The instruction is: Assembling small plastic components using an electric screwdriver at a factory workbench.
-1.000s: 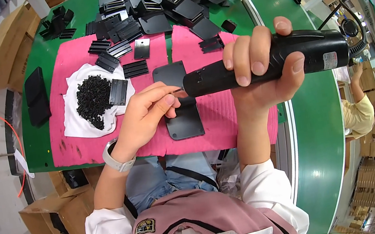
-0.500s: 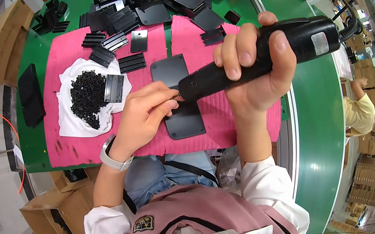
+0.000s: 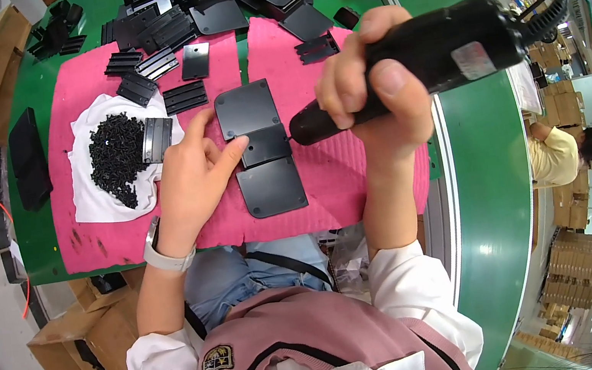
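Note:
My right hand (image 3: 382,90) is wrapped round a black electric screwdriver (image 3: 437,50), which lies nearly level with its nose pointing left. The bit end is at the right edge of a black plate assembly (image 3: 265,184): two flat plates with rounded corners, joined by a narrower middle bracket (image 3: 264,146). My left hand (image 3: 194,174) rests at the assembly's left side, thumb and forefinger spread, the thumb tip by the bracket's left end. Beside that hand, a white cloth (image 3: 92,206) bears a heap of small black screws (image 3: 119,155) and a ribbed black bracket (image 3: 157,140).
Pink foam sheeting (image 3: 341,178) covers part of the green table (image 3: 495,246). Many black plates and ribbed brackets (image 3: 167,31) are piled at the back. Black parts (image 3: 28,157) lie at the left. Cardboard boxes (image 3: 82,350) stand lower left; another person (image 3: 558,153) is at far right.
The screwdriver's nose has moved from the middle of the assembly to its right edge. My left hand has drawn back left from the nose, and its pinched fingers have spread.

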Motion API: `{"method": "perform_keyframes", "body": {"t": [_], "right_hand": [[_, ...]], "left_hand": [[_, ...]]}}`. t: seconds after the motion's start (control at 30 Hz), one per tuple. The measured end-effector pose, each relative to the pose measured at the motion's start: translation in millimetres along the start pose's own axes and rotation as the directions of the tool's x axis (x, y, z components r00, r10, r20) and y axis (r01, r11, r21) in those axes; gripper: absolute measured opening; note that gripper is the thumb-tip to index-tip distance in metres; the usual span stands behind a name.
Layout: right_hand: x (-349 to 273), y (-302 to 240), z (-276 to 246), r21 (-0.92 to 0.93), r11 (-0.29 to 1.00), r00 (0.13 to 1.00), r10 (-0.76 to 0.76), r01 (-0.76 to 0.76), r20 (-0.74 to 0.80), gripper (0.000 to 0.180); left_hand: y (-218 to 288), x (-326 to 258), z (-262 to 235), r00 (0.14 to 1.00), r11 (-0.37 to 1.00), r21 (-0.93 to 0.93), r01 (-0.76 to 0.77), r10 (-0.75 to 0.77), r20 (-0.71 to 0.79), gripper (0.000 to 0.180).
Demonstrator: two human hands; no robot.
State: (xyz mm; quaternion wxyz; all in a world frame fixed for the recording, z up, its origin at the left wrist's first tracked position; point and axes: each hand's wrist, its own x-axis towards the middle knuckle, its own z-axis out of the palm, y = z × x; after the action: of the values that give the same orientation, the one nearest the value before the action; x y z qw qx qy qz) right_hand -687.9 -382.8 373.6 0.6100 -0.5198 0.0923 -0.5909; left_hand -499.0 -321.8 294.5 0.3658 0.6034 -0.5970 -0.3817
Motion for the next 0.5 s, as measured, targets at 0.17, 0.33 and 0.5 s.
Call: {"method": "perform_keyframes", "body": {"t": [0.17,0.33,0.5], "right_hand": [[-1,3,-2,-0.080,0.993,0.996,0.083,-0.084,-0.013,0.030],[3,12,2,-0.367,0.930,0.982,0.074,-0.006,0.171,0.027],[3,14,1,-0.300,0.952,0.982,0.110,-0.060,0.151,0.027]], "left_hand": [[-3,3,2,0.998,0.998,-0.059,0.028,-0.025,0.060,0.048],[-8,5,10,0.993,0.924,-0.368,0.108,-0.079,0.092,0.040],[-7,5,11,0.989,0.919,-0.371,0.134,-0.099,0.112,0.037]]}}
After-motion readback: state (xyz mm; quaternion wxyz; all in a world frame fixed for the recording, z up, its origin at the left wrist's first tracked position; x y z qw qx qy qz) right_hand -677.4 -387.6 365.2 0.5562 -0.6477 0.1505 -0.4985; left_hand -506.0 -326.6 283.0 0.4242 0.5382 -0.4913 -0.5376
